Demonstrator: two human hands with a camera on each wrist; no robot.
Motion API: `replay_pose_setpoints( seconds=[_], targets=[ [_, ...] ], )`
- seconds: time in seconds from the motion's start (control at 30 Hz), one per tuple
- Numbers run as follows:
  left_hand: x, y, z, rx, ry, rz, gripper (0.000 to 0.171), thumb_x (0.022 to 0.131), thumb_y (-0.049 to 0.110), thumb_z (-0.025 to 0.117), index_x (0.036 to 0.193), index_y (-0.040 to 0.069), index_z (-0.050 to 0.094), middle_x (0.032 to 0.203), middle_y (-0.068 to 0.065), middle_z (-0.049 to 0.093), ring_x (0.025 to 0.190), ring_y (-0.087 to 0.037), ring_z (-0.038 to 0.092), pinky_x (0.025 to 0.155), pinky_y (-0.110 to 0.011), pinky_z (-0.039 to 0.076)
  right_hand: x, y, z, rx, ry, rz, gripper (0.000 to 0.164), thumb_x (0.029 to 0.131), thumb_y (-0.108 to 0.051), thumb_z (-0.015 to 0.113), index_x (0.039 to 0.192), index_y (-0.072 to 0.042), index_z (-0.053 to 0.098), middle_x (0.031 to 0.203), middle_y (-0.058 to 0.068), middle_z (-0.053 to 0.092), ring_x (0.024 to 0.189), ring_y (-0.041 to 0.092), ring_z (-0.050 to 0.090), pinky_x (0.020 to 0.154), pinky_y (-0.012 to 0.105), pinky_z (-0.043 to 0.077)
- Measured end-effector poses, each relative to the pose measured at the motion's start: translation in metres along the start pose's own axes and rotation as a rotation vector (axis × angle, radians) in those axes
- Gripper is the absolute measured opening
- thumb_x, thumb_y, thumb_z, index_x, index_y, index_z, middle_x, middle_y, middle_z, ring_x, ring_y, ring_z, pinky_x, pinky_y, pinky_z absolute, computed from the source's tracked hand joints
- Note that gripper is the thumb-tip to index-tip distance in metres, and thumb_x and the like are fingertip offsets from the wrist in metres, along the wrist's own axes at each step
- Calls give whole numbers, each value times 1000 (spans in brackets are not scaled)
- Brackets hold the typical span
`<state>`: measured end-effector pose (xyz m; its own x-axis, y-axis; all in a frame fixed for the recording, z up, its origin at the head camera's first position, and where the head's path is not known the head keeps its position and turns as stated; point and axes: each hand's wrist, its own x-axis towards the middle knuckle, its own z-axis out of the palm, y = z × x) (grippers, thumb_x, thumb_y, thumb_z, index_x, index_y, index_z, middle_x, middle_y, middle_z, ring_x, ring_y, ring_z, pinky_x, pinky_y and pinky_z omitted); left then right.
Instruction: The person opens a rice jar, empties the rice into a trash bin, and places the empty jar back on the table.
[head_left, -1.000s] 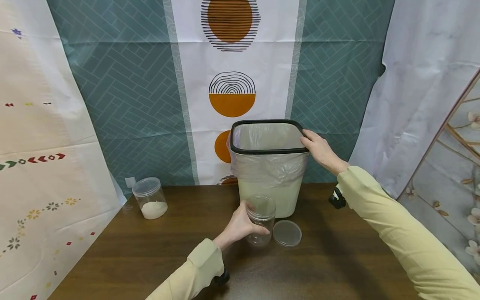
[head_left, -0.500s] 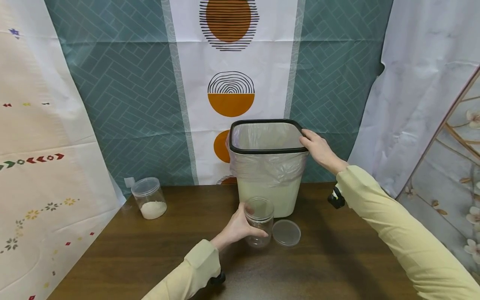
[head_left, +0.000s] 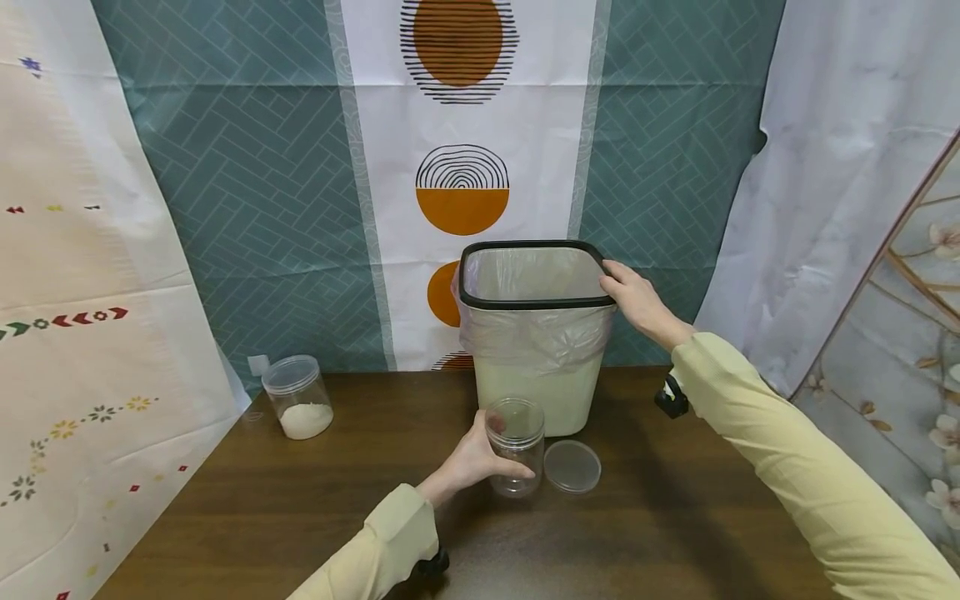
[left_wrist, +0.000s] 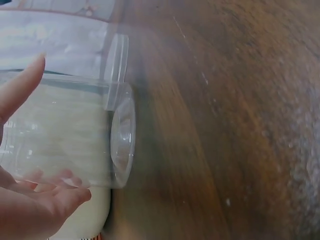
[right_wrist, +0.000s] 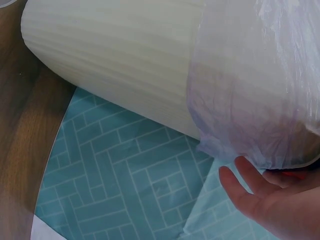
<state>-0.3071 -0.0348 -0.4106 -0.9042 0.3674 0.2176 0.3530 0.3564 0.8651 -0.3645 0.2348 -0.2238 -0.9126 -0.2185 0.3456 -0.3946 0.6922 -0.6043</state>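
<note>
Drew clear, cylindrical plastic jar (head_left: 517, 447) slightly nearer, gripped in left hand (head_left: 474, 458). Grips cream, tapered, bag-lined plastic bin (head_left: 525, 379) by black rim (head_left: 536, 304) with right hand (head_left: 636, 298).

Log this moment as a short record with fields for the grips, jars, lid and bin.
Left grip: holds the open jar round its side
Right grip: touches the black rim of the bin at its right side
Open jar: clear, upright, in front of the bin, no contents visible
Loose lid: flat on the table, right of the open jar
Second jar: at the table's left, white contents at the bottom
Liner: folded over the bin's outside
Unclear: whether the open jar's base touches the table
</note>
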Motion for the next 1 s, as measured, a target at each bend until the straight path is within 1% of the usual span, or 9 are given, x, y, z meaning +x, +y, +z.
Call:
replay_pose_setpoints(
  seconds=[0.07, 0.13, 0.27, 0.4, 0.57, 0.67, 0.8, 1.0],
  targets=[
    [0, 0, 0, -12, -7, -9, 92, 58, 25, 86, 124, -1, 28, 116, -15, 41, 106, -27, 43, 86, -41, 35, 0, 0, 0, 0, -1, -1, 54, 96, -24, 27, 140, 6, 19, 144, 24, 14, 131, 36, 10, 101, 49, 10],
    [0, 1, -1, -22, -9, -2, 96, 57, 24, 87, 126, -4, 25, 119, -16, 38, 109, -29, 42, 89, -43, 33, 0, 0, 1, -4, -4, -2, 54, 97, -25, 27, 140, 6, 19, 144, 24, 14, 131, 36, 9, 101, 48, 10],
    [-1, 2, -3, -9, -10, 5, 101, 56, 22, 87, 126, -8, 21, 121, -19, 35, 112, -33, 38, 92, -44, 30, -1, 0, 1, -4, -6, 2, 54, 97, -26, 27, 140, 6, 18, 144, 24, 13, 131, 36, 9, 101, 48, 10],
    [-3, 3, -5, 37, -14, -13, 105, 55, 24, 88, 127, -9, 19, 121, -21, 34, 113, -34, 37, 91, -44, 31, -2, 0, 1, 0, -1, 4, 55, 97, -27, 27, 140, 6, 18, 144, 23, 13, 131, 35, 9, 101, 48, 11],
    [-7, 5, -11, 79, -17, -45, 108, 57, 26, 87, 130, -9, 16, 119, -22, 33, 112, -34, 38, 86, -44, 36, -2, -1, 1, -2, -3, -4, 55, 97, -27, 27, 140, 6, 18, 144, 24, 13, 131, 35, 9, 101, 48, 10],
    [-10, 9, -17, 77, -14, -55, 107, 58, 26, 86, 131, -8, 16, 119, -24, 33, 111, -37, 38, 85, -45, 36, -2, -1, 1, -7, -3, -7, 55, 97, -27, 27, 140, 7, 19, 144, 24, 13, 131, 36, 9, 101, 48, 10],
    [-13, 14, -29, 62, -4, -59, 105, 58, 27, 86, 131, -6, 18, 121, -26, 32, 112, -40, 37, 87, -47, 35, -2, 0, 1, -11, -3, -9, 55, 96, -27, 27, 140, 6, 18, 144, 24, 13, 131, 36, 9, 101, 48, 9],
    [-19, 23, -48, 70, 47, -42, 103, 60, 30, 85, 132, -4, 20, 124, -23, 32, 116, -38, 34, 89, -50, 33, -3, -1, 0, -9, -10, -11, 56, 97, -28, 26, 140, 6, 17, 144, 24, 12, 131, 36, 8, 100, 49, 8]
  ],
)
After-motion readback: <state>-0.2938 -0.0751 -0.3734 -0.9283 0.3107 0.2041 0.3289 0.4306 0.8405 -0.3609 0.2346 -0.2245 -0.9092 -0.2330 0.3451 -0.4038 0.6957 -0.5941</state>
